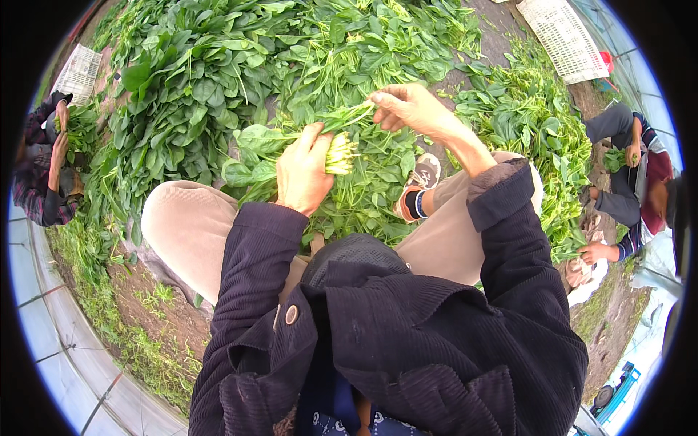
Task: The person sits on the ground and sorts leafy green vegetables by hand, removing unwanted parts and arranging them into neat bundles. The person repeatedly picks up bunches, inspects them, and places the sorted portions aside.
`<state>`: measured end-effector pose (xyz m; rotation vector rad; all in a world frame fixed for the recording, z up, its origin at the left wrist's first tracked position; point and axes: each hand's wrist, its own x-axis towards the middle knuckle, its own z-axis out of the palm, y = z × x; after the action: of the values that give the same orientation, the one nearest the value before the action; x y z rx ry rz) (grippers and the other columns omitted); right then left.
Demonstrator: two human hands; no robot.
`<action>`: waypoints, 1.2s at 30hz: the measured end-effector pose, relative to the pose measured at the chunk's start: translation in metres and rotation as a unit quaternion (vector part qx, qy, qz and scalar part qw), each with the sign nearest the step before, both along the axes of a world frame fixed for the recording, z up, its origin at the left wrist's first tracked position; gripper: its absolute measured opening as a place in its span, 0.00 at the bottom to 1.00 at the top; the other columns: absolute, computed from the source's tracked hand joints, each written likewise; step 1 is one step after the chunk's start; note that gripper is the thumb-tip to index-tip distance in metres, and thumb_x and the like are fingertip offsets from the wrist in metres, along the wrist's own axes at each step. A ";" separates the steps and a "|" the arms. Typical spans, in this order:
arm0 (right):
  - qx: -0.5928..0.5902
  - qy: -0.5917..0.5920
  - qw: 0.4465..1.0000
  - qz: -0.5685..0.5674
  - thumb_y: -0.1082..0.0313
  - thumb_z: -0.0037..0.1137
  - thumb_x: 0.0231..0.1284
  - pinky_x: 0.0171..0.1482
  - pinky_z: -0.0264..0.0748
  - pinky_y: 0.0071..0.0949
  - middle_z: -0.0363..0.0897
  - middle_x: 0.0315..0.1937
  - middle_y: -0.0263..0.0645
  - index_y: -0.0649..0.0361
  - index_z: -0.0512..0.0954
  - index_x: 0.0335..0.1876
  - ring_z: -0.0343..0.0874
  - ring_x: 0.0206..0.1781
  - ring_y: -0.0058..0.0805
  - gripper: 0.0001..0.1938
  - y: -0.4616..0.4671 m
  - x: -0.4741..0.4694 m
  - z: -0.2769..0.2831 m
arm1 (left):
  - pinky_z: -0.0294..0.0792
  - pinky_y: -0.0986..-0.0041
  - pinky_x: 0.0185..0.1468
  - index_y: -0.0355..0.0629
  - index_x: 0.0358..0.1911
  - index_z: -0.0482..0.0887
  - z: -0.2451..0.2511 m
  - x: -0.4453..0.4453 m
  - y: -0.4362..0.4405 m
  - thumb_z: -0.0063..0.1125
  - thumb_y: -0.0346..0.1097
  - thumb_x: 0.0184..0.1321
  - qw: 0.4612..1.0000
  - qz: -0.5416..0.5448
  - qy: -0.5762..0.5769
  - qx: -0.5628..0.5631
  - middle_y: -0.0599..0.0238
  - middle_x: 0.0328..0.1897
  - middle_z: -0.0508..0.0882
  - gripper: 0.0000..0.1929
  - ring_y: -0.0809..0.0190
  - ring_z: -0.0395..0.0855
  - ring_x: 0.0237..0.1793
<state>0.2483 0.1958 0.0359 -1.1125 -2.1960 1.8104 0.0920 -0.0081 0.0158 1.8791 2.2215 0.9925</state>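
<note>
My left hand [304,171] is wrapped around a bunch of spinach-like leafy greens [341,155]. The pale cut stem ends point right, and the leaves fan out to the left. Thumb and fingers of my right hand [401,109] pinch the stem ends of a loose green sprig [351,115], whose leaves lie just above the bunch at my left hand. Below both hands, between my knees, more loose greens [360,201] cover the ground. A large heap of dark green leaves [191,92] spreads beyond my left hand.
Another pile of greens and yellowish stems [534,136] lies on the right. White plastic crates [79,73] [564,41] stand at far left and upper right. One person [49,158] at left and another [638,180] at right handle greens. Plastic greenhouse sheeting [60,359] borders the ground.
</note>
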 end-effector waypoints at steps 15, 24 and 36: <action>0.258 0.046 0.958 0.120 0.66 0.59 0.64 0.49 0.77 0.31 0.84 0.42 0.39 0.56 0.85 0.47 0.84 0.44 0.33 0.10 0.000 -0.001 0.016 | 0.74 0.77 0.55 0.34 0.56 0.83 0.004 -0.019 0.008 0.61 0.24 0.64 0.821 0.002 -0.571 -0.018 0.64 0.55 0.87 0.17 0.70 0.83 0.50; 0.101 0.122 0.977 0.144 0.70 0.63 0.61 0.42 0.77 0.25 0.84 0.32 0.33 0.61 0.80 0.42 0.80 0.36 0.19 0.07 -0.032 -0.028 0.017 | 0.73 0.79 0.52 0.36 0.53 0.84 -0.007 -0.001 0.009 0.66 0.28 0.63 0.801 -0.011 -0.599 0.001 0.69 0.47 0.87 0.15 0.73 0.82 0.45; 0.060 0.111 0.990 0.058 0.68 0.59 0.67 0.51 0.80 0.26 0.84 0.46 0.36 0.61 0.78 0.52 0.83 0.47 0.23 0.12 -0.038 -0.038 -0.019 | 0.75 0.80 0.49 0.36 0.50 0.85 -0.001 -0.031 0.004 0.65 0.23 0.60 0.870 0.094 -0.474 0.103 0.67 0.45 0.88 0.14 0.71 0.84 0.42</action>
<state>0.2104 0.1574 0.0168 -0.7349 -2.2433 1.7217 0.0606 -0.0036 0.0149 0.8427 1.7075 1.7383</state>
